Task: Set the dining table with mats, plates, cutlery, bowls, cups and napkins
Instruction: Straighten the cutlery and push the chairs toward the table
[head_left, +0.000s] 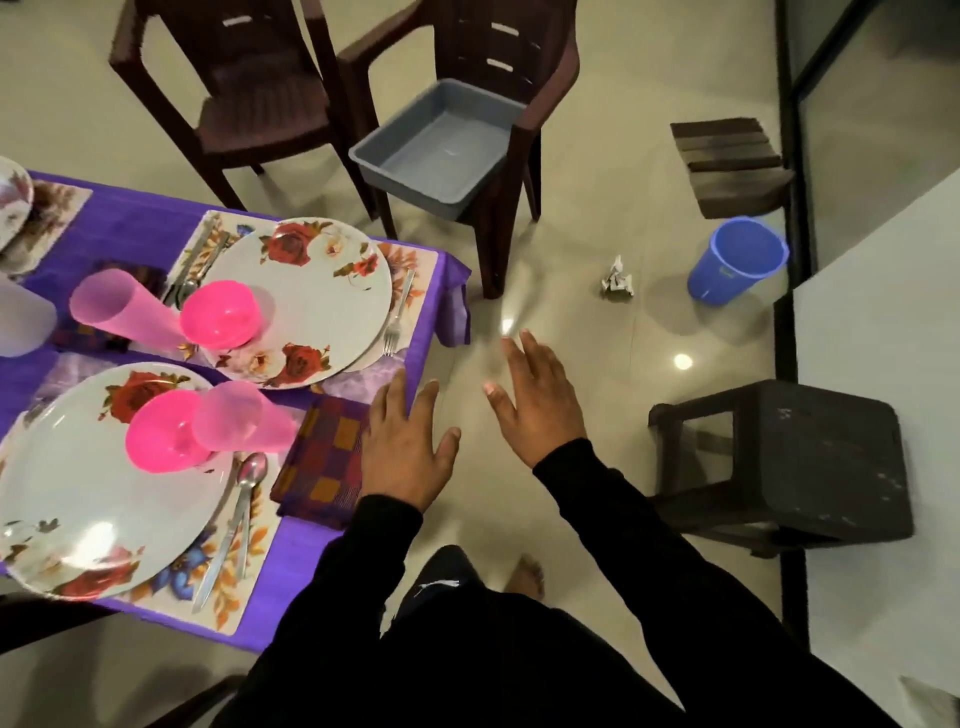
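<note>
I have both hands free and spread, holding nothing; my left hand (408, 441) hangs over the table (363, 551) corner with its fingers straight, and my right hand (535, 400) is out over the floor (597, 218), fingers apart; the napkin (324, 462) lies just left of my left hand, close to the table edge, and I judge a careless sweep of that hand could drag it off onto the floor; further left of that hand a cup (239, 423) lies tipped on its side against a pink bowl (163, 431) on the near plate (104, 483), and a second cup (122, 312) lies the same way beyond it by another bowl (221, 314) on the far plate (306, 301); they look ready to roll if I nudge the table or tug the purple cloth; a spoon (247, 488) beside the near plate sits between my left hand and that plate, so reaching across for the cup risks knocking it askew on its mat (239, 571); the fork (397, 317) ahead of my left hand lies near the far edge and could slide off; the grey tub (441, 145) on a chair (498, 62), well ahead of my right hand, looks empty, so I judge little remains to fetch; a stool (800, 462) stands close on my right hand's side, easy to bump when turning.
</note>
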